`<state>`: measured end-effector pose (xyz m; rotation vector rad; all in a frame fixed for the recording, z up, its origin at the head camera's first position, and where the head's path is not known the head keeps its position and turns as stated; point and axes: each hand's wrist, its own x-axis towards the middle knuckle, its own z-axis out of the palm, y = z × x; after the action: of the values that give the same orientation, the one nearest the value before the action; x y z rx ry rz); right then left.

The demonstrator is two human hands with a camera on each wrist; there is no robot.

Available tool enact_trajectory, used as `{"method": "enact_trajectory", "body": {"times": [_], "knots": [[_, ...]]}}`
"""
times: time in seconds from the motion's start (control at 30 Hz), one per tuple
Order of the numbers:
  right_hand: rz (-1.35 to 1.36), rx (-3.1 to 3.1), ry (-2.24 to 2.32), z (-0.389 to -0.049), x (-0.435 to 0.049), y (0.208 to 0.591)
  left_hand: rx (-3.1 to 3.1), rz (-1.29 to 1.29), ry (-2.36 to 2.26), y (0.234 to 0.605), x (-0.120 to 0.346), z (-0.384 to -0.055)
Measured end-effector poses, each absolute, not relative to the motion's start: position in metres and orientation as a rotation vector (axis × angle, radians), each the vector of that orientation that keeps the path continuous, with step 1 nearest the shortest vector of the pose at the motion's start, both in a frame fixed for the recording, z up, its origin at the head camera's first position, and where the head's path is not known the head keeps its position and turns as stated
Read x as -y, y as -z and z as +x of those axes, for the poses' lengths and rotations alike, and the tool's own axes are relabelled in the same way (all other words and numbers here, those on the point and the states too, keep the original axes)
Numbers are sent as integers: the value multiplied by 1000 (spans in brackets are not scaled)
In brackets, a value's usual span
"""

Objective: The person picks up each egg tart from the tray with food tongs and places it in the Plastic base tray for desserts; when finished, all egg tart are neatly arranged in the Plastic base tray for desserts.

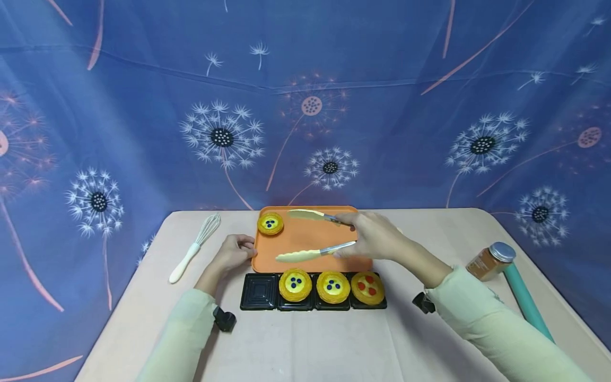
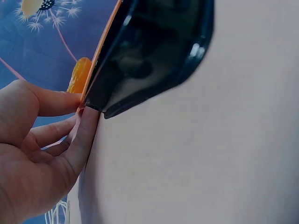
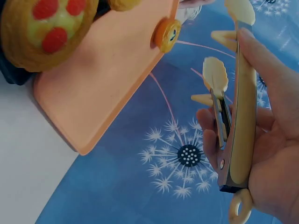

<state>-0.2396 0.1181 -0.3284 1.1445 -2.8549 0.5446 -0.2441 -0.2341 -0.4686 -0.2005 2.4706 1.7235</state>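
Note:
My left hand pinches the left edge of an orange tray between thumb and fingers. One egg tart with blue dots sits in the tray's far left corner. My right hand holds tongs with cream-coloured tips; their arms are spread over the tray with nothing between them. A black plastic box with a row of square compartments lies along the tray's near side. Its leftmost compartment is bare; the others hold two blue-dotted tarts and a red-dotted tart at the right end.
A white-handled whisk lies at the left of the table. To the right stand a jar with a silver lid and a teal rod, near my right sleeve. A blue cloth with dandelions hangs behind the table.

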Motion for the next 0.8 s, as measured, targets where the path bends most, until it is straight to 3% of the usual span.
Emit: {"method": "enact_trajectory", "body": {"times": [0.47,0.8], "knots": [[928,2999,-532,-295,-70,358,-2465,-211,-1728,468,234,-245],[943,3037,-439,-306,-45,392,-2457,-220,-1729,467,234,-244]]}}
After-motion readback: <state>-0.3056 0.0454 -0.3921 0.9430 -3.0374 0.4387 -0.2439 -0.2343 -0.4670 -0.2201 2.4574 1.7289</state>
